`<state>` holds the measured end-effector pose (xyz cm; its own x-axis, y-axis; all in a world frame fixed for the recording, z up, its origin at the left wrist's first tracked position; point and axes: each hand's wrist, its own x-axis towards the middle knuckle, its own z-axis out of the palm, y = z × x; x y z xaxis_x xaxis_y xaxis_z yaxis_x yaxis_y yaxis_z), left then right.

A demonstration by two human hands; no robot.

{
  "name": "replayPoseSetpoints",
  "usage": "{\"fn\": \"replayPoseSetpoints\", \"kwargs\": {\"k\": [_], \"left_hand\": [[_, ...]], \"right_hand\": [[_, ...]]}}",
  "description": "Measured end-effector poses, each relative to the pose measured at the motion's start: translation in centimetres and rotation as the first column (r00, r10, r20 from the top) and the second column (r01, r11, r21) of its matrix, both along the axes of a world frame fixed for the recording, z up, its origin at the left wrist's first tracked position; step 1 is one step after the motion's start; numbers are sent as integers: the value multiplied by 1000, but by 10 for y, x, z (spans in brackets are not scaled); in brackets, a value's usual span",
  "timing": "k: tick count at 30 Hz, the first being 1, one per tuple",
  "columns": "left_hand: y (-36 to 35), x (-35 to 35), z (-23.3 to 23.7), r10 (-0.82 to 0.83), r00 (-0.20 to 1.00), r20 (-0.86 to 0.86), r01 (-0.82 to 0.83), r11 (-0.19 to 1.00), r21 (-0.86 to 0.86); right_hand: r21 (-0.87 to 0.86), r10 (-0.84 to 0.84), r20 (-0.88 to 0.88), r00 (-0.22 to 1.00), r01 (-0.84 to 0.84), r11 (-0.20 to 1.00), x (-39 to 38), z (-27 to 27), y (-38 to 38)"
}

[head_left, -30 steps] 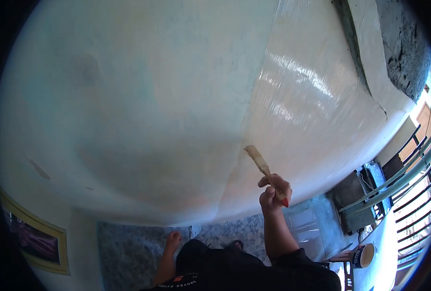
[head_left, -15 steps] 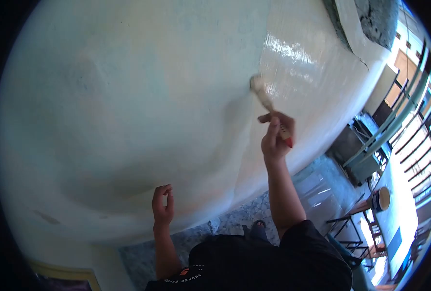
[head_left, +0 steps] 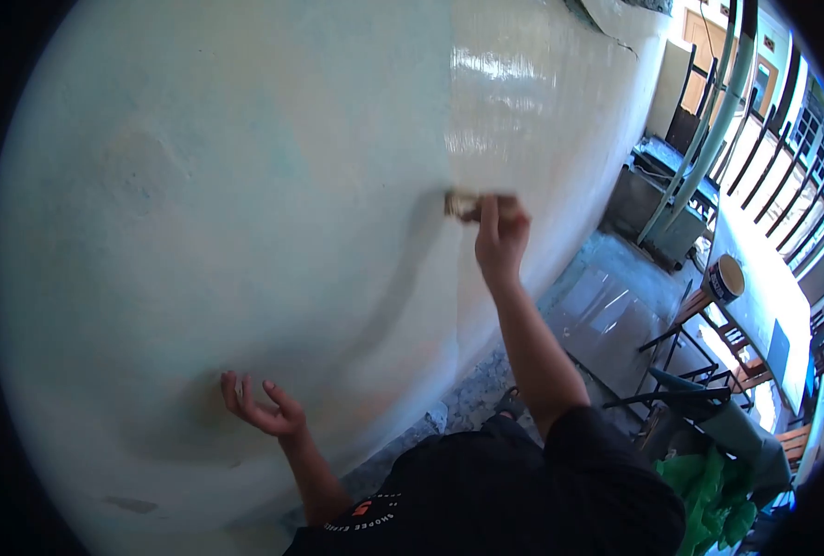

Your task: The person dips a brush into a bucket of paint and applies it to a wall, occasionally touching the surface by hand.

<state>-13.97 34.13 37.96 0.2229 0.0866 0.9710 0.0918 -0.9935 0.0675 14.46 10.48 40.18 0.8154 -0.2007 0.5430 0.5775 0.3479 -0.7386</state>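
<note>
My right hand [head_left: 502, 239] grips a paintbrush [head_left: 460, 204], its bristles against the pale wall [head_left: 291, 204] at the edge of a glossy, wet-looking area [head_left: 542, 111]. The brush handle is mostly hidden by my fingers. Lower left, my left hand [head_left: 266, 406] is raised close to the wall with fingers apart, holding nothing. The wall left of the brush looks matte, with faint green and orange patches.
At the right, a tub [head_left: 725, 278] stands on a long bright table [head_left: 760, 287]. Chairs, pale pipes [head_left: 716, 120] and dark railings are beyond. A green plastic bag [head_left: 709, 486] lies at the lower right. Cracked wall covering shows at the top.
The view has shifted right. My right hand has turned the brush from slanting upward to nearly level, lower along the glossy edge. My left hand has moved left and its fingers have spread.
</note>
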Motion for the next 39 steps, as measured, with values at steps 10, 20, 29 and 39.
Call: {"fn": "replayPoseSetpoints", "kwargs": {"k": [10, 20, 29, 39], "left_hand": [[-6, 36, 6, 98, 985, 140, -91, 995, -50], [-7, 36, -5, 234, 965, 123, -223, 970, -98], [0, 41, -22, 186, 964, 189, -147, 969, -199], [3, 26, -22, 132, 984, 121, -105, 972, -208]], "right_hand": [[249, -20, 340, 940, -69, 966, 15, 65, -11], [-243, 21, -286, 958, -94, 965, -42, -117, -45], [63, 3, 449, 894, -35, 997, 44, 154, -20], [-18, -7, 463, 886, 17, 1000, 53, 133, -11]]}}
